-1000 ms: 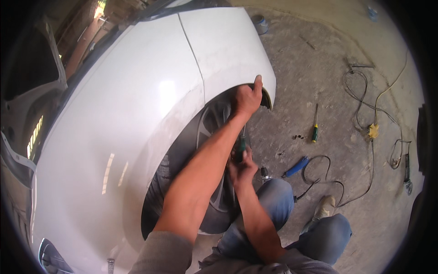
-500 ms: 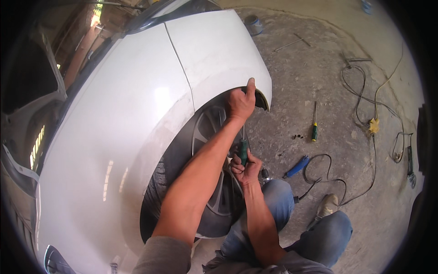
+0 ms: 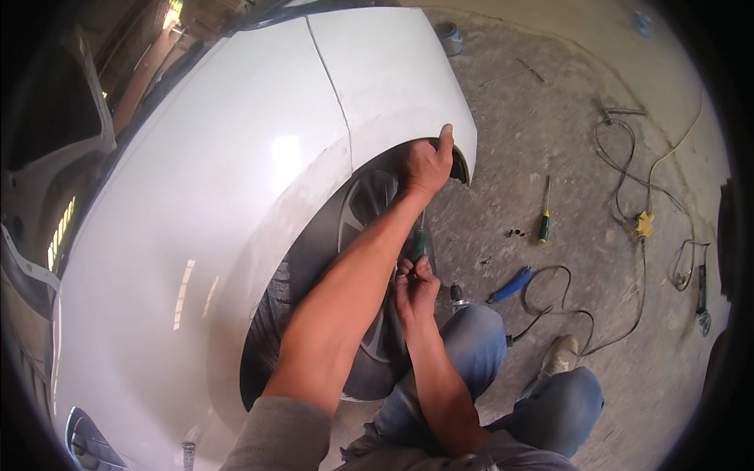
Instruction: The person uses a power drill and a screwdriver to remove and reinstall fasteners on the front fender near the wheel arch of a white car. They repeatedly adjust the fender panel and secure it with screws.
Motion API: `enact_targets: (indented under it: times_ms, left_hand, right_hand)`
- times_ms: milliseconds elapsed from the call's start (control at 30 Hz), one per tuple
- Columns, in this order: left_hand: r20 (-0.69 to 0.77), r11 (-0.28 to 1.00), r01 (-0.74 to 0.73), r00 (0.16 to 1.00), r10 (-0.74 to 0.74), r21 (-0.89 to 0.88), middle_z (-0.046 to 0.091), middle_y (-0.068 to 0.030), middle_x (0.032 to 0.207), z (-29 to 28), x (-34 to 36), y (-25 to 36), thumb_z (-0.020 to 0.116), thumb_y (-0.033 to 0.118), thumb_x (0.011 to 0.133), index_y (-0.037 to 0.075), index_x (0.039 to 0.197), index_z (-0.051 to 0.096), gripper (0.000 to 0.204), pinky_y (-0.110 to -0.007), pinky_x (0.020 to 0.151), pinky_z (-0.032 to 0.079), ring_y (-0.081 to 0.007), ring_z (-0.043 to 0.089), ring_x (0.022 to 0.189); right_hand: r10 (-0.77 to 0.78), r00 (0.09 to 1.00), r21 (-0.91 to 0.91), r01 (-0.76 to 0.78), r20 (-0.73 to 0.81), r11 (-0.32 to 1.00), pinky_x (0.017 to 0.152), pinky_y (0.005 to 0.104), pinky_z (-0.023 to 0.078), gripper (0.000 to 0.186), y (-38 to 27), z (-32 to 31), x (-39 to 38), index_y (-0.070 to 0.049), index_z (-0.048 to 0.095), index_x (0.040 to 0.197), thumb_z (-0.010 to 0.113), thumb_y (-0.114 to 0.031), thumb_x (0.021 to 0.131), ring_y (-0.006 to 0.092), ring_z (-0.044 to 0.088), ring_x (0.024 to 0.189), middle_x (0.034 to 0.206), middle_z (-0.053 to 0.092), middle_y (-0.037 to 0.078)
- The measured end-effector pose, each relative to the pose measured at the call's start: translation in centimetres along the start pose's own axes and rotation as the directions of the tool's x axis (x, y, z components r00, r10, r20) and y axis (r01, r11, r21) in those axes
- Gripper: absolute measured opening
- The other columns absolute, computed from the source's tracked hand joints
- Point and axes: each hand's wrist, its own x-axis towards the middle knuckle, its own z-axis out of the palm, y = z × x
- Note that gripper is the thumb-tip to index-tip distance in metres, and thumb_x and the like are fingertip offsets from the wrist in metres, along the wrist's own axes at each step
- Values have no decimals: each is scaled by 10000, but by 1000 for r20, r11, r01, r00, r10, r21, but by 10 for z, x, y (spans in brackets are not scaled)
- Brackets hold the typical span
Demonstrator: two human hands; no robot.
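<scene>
While the left hand (image 3: 426,170) grips the edge of the white panel (image 3: 397,86), the right hand (image 3: 416,293) has slid to the near end of the green tool (image 3: 420,245) by the wheel (image 3: 378,342) — a new hold, maybe for twisting.

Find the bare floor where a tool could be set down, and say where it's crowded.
Bare floor: between the car and loose screwdriver, beyond the dark bits; also between that screwdriver and the looped cord. Crowded: around the wheel, with left grip, right grip and held screwdriver; and by one knee, near the blue handle.
</scene>
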Motion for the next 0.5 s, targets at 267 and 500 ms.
enact_targets:
  times_ms: [267,500]
  left_hand:
    - [-222,978,-205,956,193,-31,657,-291,818,15,3,-15,575,525,960,-59,818,687,611,-474,764,506,-480,651,849]
    - [-161,972,-211,968,193,-104,679,-293,1017,16,1,-26,608,430,966,-64,1014,683,502,-461,881,498,-474,633,1015]
  right_hand:
    - [386,874,32,-413,294,910,576,188,403,475,-19,-6,7,-17,561,1130,510,-478,1026,101,475,624,790,524,40]
    - [269,941,265,-211,-207,941,606,206,419,443,-12,20,5,-2,549,1250,571,-370,1005,199,494,733,1121,593,137]
